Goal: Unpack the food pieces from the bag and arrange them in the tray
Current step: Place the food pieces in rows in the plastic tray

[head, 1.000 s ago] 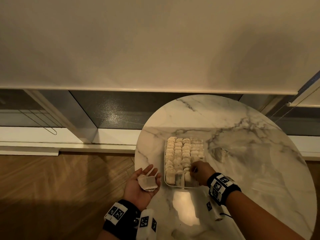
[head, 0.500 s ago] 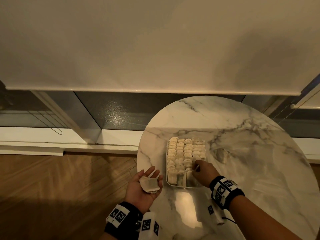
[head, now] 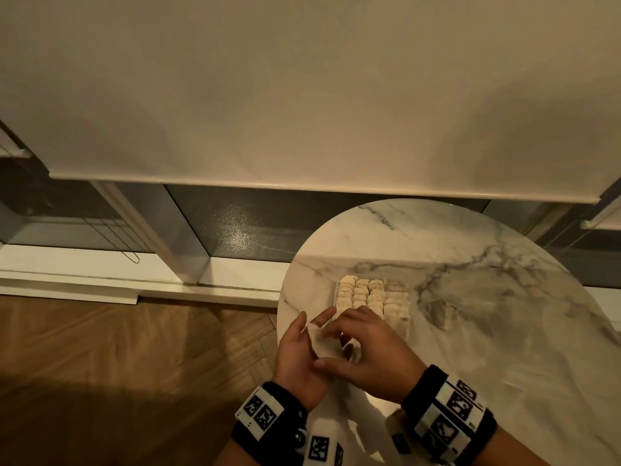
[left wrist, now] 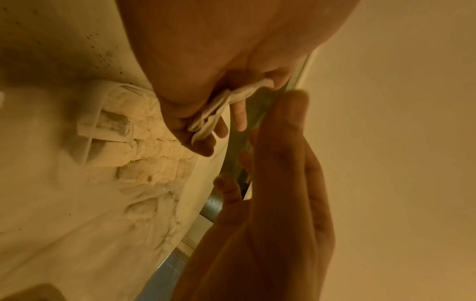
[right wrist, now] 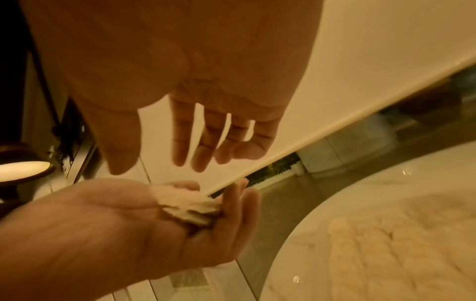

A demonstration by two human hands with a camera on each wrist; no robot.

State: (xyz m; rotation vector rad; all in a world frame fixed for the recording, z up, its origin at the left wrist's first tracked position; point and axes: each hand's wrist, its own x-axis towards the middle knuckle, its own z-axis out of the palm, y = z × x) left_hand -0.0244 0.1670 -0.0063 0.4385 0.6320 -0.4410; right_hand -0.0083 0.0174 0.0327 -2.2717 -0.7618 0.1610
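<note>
From the head view, your left hand lies palm up at the table's left edge, fingers relaxed, cradling pale pieces. Your right hand hovers just over them, fingers spread and loose, gripping nothing. The tray sits just beyond, packed with rows of food.

Left wrist view: the pieces rest under the right hand.

Right wrist view: the pieces lie on the left palm, the right fingers above, apart
</note>
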